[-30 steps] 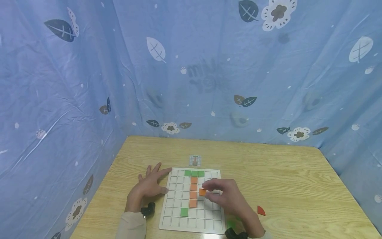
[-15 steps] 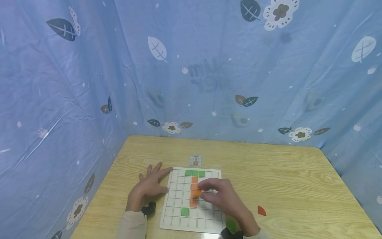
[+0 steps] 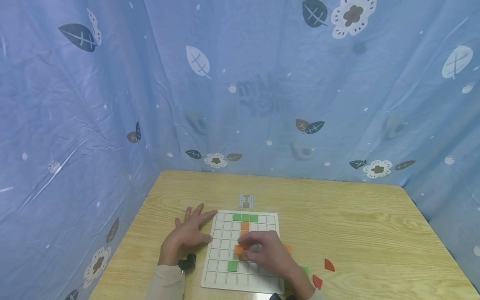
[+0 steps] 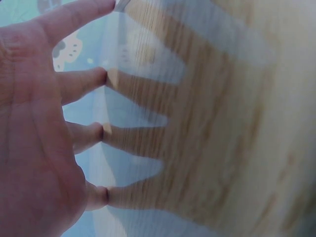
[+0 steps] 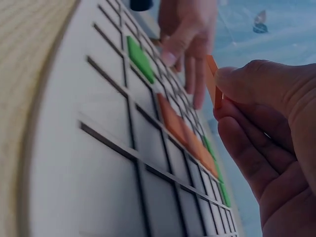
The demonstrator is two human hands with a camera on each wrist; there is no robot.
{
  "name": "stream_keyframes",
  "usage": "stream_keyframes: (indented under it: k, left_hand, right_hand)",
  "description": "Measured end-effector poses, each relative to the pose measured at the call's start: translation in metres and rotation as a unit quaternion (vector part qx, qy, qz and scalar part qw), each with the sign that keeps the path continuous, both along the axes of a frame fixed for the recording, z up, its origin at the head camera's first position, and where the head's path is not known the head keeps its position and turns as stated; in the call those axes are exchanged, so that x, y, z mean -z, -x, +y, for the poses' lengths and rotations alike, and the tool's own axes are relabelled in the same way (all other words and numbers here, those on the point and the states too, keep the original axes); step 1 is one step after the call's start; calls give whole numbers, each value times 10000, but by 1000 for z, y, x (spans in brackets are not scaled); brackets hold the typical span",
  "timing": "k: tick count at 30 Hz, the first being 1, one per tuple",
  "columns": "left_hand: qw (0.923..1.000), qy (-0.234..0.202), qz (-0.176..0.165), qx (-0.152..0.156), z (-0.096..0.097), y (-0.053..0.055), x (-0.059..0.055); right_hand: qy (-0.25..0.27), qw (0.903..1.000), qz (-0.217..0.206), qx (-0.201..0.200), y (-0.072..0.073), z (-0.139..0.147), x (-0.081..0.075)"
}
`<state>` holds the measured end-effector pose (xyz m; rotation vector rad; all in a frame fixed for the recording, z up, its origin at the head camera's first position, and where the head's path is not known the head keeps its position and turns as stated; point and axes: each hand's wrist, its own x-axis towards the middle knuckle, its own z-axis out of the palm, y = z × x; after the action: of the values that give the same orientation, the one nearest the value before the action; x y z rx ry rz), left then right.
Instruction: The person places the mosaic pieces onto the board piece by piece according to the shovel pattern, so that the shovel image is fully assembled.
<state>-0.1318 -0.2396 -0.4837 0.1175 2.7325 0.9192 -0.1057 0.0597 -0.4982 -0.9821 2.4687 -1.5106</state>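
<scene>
A white gridded board (image 3: 221, 278) lies on the wooden table. Three green tiles (image 3: 245, 217) fill part of its far row, and orange tiles (image 3: 245, 226) run down a column from there, partly hidden by my right hand. Left of that column's near end lies one more green tile (image 3: 232, 266). My right hand (image 3: 269, 253) pinches an orange square tile (image 5: 213, 84) between thumb and fingers, held above the board over the column. With fingers spread, my left hand (image 3: 189, 231) rests on the table, its index fingertip and thumb at the board's left edge.
Just beyond the board sits a small pattern card (image 3: 246, 201). To the right are two red quarter-circle pieces, one farther (image 3: 329, 265) and one nearer (image 3: 317, 282). An orange piece (image 3: 288, 248) and a green piece (image 3: 305, 271) show beside my right forearm. A blue curtain (image 3: 262, 104) rises behind.
My right hand has carried the orange tile left and nearer, from right of the column to over it. Its forearm now uncovers a second red piece and other pieces. The left hand stays put.
</scene>
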Motion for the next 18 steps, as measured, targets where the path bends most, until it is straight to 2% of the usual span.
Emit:
stream_keyframes:
  k: [4, 13, 18]
  left_hand:
    - [10000, -12, -2, -25, 0, -1, -1]
    - [10000, -49, 22, 16, 0, -1, -1]
    - [10000, -44, 20, 29, -1, -1, -1]
  right_hand:
    - [-26, 10000, 18, -55, -1, -6, 5]
    - [-100, 9973, 719, -86, -2, -17, 16]
    - [-479, 9958, 778, -11, -4, -21, 16]
